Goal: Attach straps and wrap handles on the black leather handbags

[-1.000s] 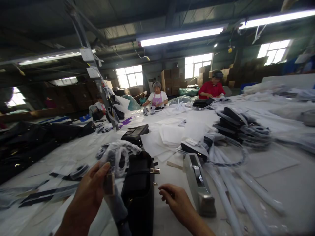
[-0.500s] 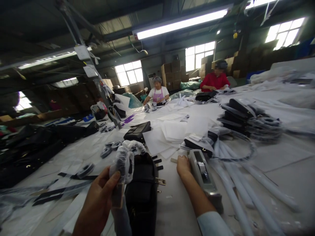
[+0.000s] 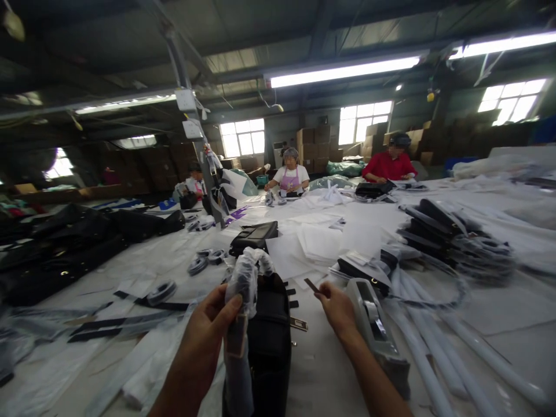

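Left hand (image 3: 202,336) is pinching a plastic-wrapped strap (image 3: 244,281), fingers closed; right hand (image 3: 337,308), fingertips together, is gripping a thin strip (image 3: 311,285)! Black bag (image 3: 272,341) is sitting just beside the left fingers.

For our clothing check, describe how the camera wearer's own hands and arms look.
The bare left hand and bare right hand wear no gloves, and no watch or ring shows. The left forearm and right forearm are bare down to the picture's edge; no sleeve is in view.
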`<state>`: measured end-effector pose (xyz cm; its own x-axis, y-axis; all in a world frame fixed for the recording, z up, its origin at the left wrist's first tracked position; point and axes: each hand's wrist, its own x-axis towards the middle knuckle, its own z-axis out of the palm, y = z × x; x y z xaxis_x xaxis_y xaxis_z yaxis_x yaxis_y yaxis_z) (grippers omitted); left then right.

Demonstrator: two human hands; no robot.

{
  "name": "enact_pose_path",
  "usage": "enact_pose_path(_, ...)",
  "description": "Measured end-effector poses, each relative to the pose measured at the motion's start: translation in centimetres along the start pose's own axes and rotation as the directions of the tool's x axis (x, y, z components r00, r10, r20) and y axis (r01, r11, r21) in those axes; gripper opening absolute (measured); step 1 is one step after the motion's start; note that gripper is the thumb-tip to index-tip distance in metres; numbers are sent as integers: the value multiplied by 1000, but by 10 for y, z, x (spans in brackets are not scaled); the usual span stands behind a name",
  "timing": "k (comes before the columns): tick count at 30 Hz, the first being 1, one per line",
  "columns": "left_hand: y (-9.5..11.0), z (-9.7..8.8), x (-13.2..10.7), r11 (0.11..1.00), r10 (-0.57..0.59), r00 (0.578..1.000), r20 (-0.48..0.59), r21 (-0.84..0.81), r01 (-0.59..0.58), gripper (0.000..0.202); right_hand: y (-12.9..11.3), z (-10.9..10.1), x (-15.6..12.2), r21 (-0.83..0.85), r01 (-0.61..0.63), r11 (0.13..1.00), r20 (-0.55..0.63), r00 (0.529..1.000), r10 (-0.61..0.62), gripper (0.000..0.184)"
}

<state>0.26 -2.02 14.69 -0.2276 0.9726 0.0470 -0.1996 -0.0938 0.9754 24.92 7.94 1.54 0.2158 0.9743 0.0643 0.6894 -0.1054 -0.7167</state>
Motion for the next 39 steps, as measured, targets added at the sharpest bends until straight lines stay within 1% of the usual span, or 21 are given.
enact_pose_path(3, -2, -3, 2, 1000, 10, 1000, -6, 16, -9, 45, -23, -22, -18, 232, 117, 966, 34, 991, -128, 28)
enact_pose_path(5, -2, -2, 2, 1000, 12, 1000, 3, 25, -12, 48, -41, -36, -30, 393, 159, 906, 87, 974, -209, 41)
enact_pose_path(7, -2, 0, 1, 999, 14, 1000, 21, 33, -15, 49, -60, -46, -41, 573, 145, 806, 181, 937, -298, 47)
enact_pose_path(9, 0, 2, -1, 999, 33, 999, 43, 35, -35, 46, -75, -53, -52, 683, 87, 725, 288, 880, -377, 45)
enact_pose_path(10, 2, 4, -3, 998, 49, 997, 52, 39, -51, 45, -82, -55, -56, 692, 70, 718, 327, 857, -398, 43)
enact_pose_path(11, 3, 5, -5, 997, 64, 996, 59, 46, -66, 43, -88, -56, -58, 671, 78, 738, 345, 847, -403, 40)
enact_pose_path(14, 8, 8, -11, 993, 82, 995, 59, 80, -87, 42, -104, -58, -61, 570, 178, 802, 299, 864, -405, 33)
enact_pose_path(15, 9, 9, -13, 992, 81, 995, 58, 90, -86, 43, -109, -59, -60, 542, 220, 811, 283, 861, -423, 30)
enact_pose_path(17, 11, 11, -16, 991, 81, 994, 70, 105, -88, 43, -121, -59, -58, 518, 293, 804, 268, 837, -478, 27)
enact_pose_path(19, 12, 12, -19, 987, 88, 991, 97, 122, -100, 44, -132, -58, -57, 575, 311, 757, 271, 800, -535, 27)
enact_pose_path(21, 14, 11, -20, 982, 99, 988, 119, 146, -116, 44, -140, -57, -56, 691, 256, 676, 291, 758, -584, 28)
enact_pose_path(23, 15, 9, -19, 976, 110, 986, 125, 175, -131, 43, -144, -56, -57, 783, 162, 601, 330, 711, -622, 32)
enact_pose_path(26, 17, 5, -18, 965, 118, 985, 125, 219, -143, 41, -143, -58, -59, 829, 22, 559, 420, 635, -648, 36)
enact_pose_path(28, 19, 3, -18, 952, 148, 982, 120, 252, -174, 38, -141, -61, -61, 842, -79, 533, 476, 574, -667, 37)
enact_pose_path(29, 19, 3, -18, 942, 172, 978, 115, 270, -198, 37, -141, -63, -63, 848, -112, 518, 486, 552, -677, 37)
enact_pose_path(30, 19, 2, -18, 932, 198, 974, 112, 287, -222, 35, -141, -64, -65, 853, -128, 505, 487, 542, -685, 37)
enact_pose_path(31, 20, 2, -19, 922, 220, 969, 112, 302, -244, 34, -142, -64, -67, 858, -128, 498, 480, 548, -685, 37)
enact_pose_path(32, 20, 2, -19, 912, 236, 965, 114, 318, -261, 33, -143, -64, -69, 861, -114, 496, 466, 569, -677, 38)
enact_pose_path(36, 19, 3, -21, 886, 252, 955, 156, 359, -292, 32, -148, -56, -76, 848, -17, 529, 378, 720, -582, 39)
enact_pose_path(37, 17, 3, -21, 888, 260, 951, 165, 346, -303, 31, -148, -53, -78, 846, 1, 533, 356, 743, -566, 39)
enact_pose_path(39, 11, 4, -21, 921, 248, 959, 134, 273, -276, 35, -148, -49, -80, 842, 28, 539, 329, 764, -555, 38)
